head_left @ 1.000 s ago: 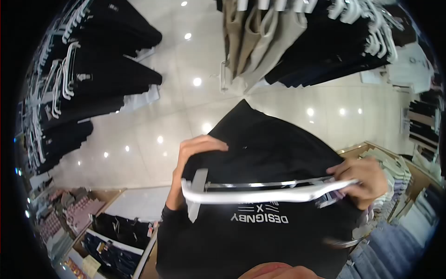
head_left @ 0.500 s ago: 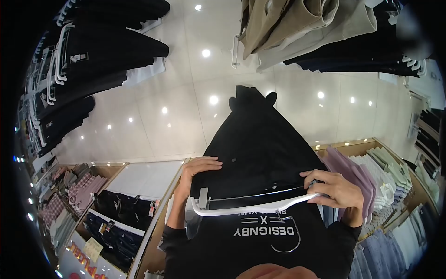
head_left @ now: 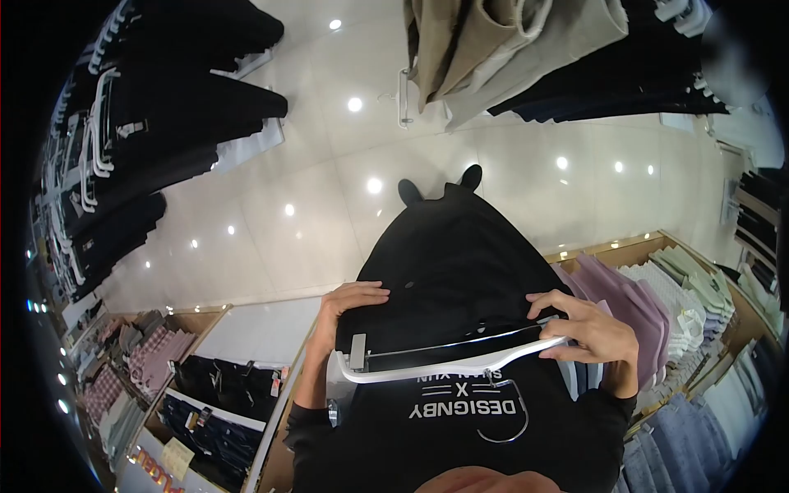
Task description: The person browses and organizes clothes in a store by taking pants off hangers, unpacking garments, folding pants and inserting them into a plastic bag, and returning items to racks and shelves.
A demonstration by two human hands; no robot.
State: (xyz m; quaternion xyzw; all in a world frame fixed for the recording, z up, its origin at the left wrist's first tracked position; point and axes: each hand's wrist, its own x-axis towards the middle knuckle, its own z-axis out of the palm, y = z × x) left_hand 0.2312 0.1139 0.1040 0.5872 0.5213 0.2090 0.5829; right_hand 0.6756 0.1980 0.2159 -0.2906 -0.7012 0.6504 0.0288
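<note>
A black garment (head_left: 452, 255) hangs in front of my body, clipped to a white hanger (head_left: 427, 368) with a metal bar and a metal hook pointing down toward my shirt. At the garment's left edge, my left hand (head_left: 349, 302) lies with stretched fingers on the cloth, its thumb hidden. My right hand (head_left: 588, 329) has its fingers bent round the hanger's right end, where the clip is mostly covered. A pale clip (head_left: 358, 352) shows at the hanger's left end. The printed black shirt (head_left: 468, 444) is behind the hanger.
Racks of black garments (head_left: 189, 107) stand at the upper left, and beige trousers (head_left: 493, 41) hang at the top. Bins of folded clothes (head_left: 629, 308) are on the right; a display with dark jeans (head_left: 209, 427) is at lower left. Shoe tips (head_left: 471, 177) show on the tiled floor.
Since one second ago, the garment and hanger have swung to hang more squarely before me, and the hook has come into clear view. Over the last half second, both hands have barely moved.
</note>
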